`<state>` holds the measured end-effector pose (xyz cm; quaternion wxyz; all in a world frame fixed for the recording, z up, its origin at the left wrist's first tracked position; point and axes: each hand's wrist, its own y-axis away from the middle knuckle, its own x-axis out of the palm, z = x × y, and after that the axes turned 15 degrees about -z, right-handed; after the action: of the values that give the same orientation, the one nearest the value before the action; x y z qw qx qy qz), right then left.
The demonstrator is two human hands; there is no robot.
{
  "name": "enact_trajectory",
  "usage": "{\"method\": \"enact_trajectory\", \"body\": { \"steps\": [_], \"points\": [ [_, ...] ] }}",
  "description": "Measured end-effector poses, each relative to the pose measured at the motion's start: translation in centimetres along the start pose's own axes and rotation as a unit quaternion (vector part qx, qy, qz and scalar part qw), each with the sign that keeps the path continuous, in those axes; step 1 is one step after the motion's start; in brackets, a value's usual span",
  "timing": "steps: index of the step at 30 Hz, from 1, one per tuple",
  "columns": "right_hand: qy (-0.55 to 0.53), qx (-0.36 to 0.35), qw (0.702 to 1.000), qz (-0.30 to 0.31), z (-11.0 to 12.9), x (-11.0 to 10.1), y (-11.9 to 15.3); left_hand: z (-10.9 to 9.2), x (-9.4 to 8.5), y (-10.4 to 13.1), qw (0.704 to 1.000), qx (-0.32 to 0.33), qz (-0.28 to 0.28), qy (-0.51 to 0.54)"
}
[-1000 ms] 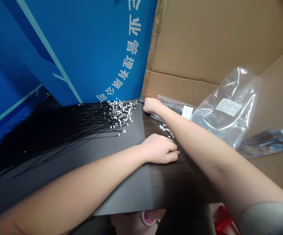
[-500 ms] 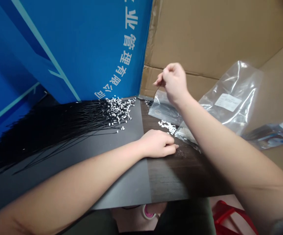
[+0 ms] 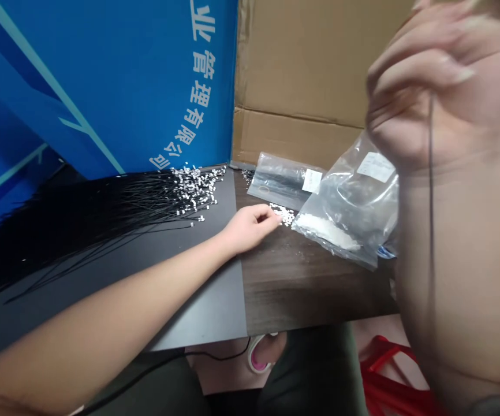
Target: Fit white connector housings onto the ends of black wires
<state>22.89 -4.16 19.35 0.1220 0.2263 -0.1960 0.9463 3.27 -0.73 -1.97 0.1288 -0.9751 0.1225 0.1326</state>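
Up close at the frame's right, the right hand pinches a thin black strand, while the left hand, fingers loosely curled, touches small white pieces on the dark desk below blue board and cardboard.

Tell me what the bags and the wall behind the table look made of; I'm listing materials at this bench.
The bags look like thin clear plastic film: glossy glare, creases, contents showing through, white labels stuck on. The wall looks like brown corrugated cardboard: matte, with a fold line across it. The blue panel beside it is smoother; its material is unclear.
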Motion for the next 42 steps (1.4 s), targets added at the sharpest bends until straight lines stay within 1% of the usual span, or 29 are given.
{"method": "enact_trajectory", "body": {
  "steps": [1,2,3,4,5,7,9,10,12,14,17,20,22,25,28,34,38,42],
  "points": [
    [-0.032,0.09,0.995,-0.027,-1.1,0.1,0.2,-0.1,-0.2,0.0,0.999,-0.03,-0.015,0.032],
    [-0.073,0.164,0.982,-0.055,-2.7,0.3,0.4,-0.2,-0.4,0.0,0.995,-0.063,-0.026,0.072],
    [-0.091,0.205,0.972,-0.069,-4.6,0.4,0.7,-0.4,-0.6,0.0,0.988,-0.097,-0.03,0.119],
    [-0.087,0.214,0.97,-0.079,-6.7,0.4,1.1,-0.7,-0.8,0.2,0.977,-0.133,-0.022,0.166],
    [-0.052,0.215,0.972,-0.073,-9.0,0.2,1.6,-1.0,-0.9,0.4,0.964,-0.166,-0.005,0.206],
    [0.006,0.17,0.984,-0.042,-13.6,-0.5,2.6,-1.5,-1.1,1.0,0.944,-0.209,0.043,0.253],
    [0.036,0.136,0.99,-0.026,-17.2,-1.6,3.5,-1.8,-1.2,1.7,0.941,-0.212,0.074,0.253],
    [0.042,0.128,0.991,-0.016,-18.4,-2.1,3.8,-1.8,-1.2,2.0,0.946,-0.204,0.074,0.242],
    [0.053,0.112,0.992,0.016,-19.8,-3.0,4.3,-1.5,-1.1,2.3,0.959,-0.182,0.058,0.211],
    [0.059,0.098,0.993,0.04,-20.2,-3.6,4.5,-1.0,-1.2,2.2,0.969,-0.155,0.048,0.187],
    [0.071,0.089,0.992,0.056,-20.0,-4.0,4.6,-0.6,-1.7,1.8,0.979,-0.117,0.061,0.158],
    [0.078,0.087,0.991,0.064,-19.9,-4.3,4.7,-0.5,-2.1,1.6,0.982,-0.115,0.072,0.134],
    [0.074,0.1,0.99,0.067,-19.7,-4.3,4.7,-0.5,-2.3,1.7,0.983,-0.122,0.061,0.126],
    [0.078,0.146,0.984,0.061,-19.5,-4.3,4.9,-0.4,-2.3,1.9,0.983,-0.122,0.041,0.128],
    [0.087,0.163,0.981,0.055,-19.4,-4.2,4.9,-0.3,-2.2,1.9,0.984,-0.114,0.043,0.129],
    [0.124,0.116,0.984,0.052,-19.4,-4.4,4.6,-0.3,-2.2,1.9,0.987,-0.11,0.053,0.109],
    [0.143,0.082,0.984,0.071,-19.5,-4.5,4.4,-0.5,-2.3,1.8,0.986,-0.116,0.054,0.111],
    [0.152,0.066,0.983,0.084,-19.7,-4.5,4.5,-0.4,-2.3,1.7,0.987,-0.115,0.055,0.099]
  ]
}}
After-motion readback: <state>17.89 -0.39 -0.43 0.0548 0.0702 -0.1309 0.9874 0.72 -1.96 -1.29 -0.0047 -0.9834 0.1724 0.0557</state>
